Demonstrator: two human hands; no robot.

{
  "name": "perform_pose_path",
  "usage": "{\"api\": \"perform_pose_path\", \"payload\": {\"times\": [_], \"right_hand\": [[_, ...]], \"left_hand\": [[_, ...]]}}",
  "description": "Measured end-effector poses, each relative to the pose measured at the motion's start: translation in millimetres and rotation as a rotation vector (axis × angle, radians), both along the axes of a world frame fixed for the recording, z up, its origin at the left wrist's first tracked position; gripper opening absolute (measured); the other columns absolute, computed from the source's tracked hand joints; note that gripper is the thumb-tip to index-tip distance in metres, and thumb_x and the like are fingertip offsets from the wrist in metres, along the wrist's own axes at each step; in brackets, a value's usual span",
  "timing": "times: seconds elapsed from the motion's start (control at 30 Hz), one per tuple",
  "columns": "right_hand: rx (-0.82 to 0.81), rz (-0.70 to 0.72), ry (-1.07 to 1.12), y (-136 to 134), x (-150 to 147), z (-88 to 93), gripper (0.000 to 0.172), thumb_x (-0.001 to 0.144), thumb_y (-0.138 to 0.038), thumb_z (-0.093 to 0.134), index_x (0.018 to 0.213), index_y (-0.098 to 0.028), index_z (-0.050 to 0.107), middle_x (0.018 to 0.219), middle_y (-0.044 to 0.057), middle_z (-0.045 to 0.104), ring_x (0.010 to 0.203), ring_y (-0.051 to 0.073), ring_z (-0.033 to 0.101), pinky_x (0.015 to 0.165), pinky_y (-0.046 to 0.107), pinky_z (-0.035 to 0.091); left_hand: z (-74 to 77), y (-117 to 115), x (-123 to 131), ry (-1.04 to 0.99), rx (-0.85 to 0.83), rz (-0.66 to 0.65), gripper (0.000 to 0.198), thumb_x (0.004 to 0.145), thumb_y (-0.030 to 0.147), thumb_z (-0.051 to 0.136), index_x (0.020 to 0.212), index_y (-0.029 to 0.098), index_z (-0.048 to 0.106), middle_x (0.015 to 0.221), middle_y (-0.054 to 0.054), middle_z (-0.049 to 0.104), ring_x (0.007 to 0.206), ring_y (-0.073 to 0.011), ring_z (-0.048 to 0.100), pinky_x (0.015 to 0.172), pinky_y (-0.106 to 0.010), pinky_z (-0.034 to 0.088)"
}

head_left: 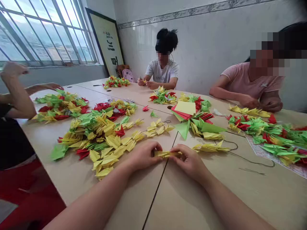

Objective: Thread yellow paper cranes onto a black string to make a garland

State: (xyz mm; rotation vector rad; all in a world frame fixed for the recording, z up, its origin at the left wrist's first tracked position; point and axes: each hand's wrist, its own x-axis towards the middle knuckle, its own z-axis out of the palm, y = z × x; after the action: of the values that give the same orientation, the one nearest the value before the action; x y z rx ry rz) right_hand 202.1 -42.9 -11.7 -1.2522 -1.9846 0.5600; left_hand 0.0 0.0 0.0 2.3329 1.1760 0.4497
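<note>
barred window, framed sign beside, pink bag.

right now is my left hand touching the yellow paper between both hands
Touching: the head view shows the left hand pinching the left end of the yellow paper.

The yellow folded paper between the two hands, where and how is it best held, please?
Probably at its two ends, from opposite sides: the yellow folded paper is narrow and runs crosswise between the left hand and right hand, its middle uncovered.

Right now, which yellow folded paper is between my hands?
The piece your left hand and right hand grip; other yellow pieces nearby lie on the table.
</note>
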Motion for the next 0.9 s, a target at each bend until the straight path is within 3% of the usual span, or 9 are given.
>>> {"api": "perform_pose_path", "payload": {"times": [0.33,0.53,0.9], "right_hand": [[0.061,-0.021,-0.017,3.4,-3.0,-0.1,0.012,0.080,-0.029,0.053,0.084,-0.020,0.059,0.082,0.005,0.063,0.081,0.019,0.055,0.074,0.033,0.043],[0.056,-0.007,-0.082,5.9,-4.3,-2.9,0.011,0.079,-0.027,0.055,0.085,-0.020,0.058,0.083,0.003,0.065,0.083,0.018,0.057,0.086,0.038,0.038],[0.047,-0.003,-0.146,7.9,-3.7,-3.2,0.013,0.075,-0.026,0.057,0.086,-0.019,0.058,0.085,0.005,0.063,0.084,0.019,0.054,0.077,0.034,0.042]], "left_hand": [[4.1,-1.8,1.3,-0.001,-0.014,-0.009,0.029,0.070,0.040,0.059,0.093,0.022,0.057,0.086,0.001,0.060,0.075,-0.0141,0.052,0.062,-0.024,0.039],[6.4,-2.5,2.5,0.002,-0.003,-0.025,0.028,0.070,0.040,0.060,0.091,0.021,0.058,0.087,0.000,0.060,0.076,-0.0141,0.053,0.063,-0.024,0.039],[7.5,-3.4,1.9,0.018,0.005,-0.040,0.028,0.072,0.040,0.059,0.092,0.021,0.059,0.089,-0.001,0.060,0.078,-0.0144,0.053,0.064,-0.024,0.040]]}}
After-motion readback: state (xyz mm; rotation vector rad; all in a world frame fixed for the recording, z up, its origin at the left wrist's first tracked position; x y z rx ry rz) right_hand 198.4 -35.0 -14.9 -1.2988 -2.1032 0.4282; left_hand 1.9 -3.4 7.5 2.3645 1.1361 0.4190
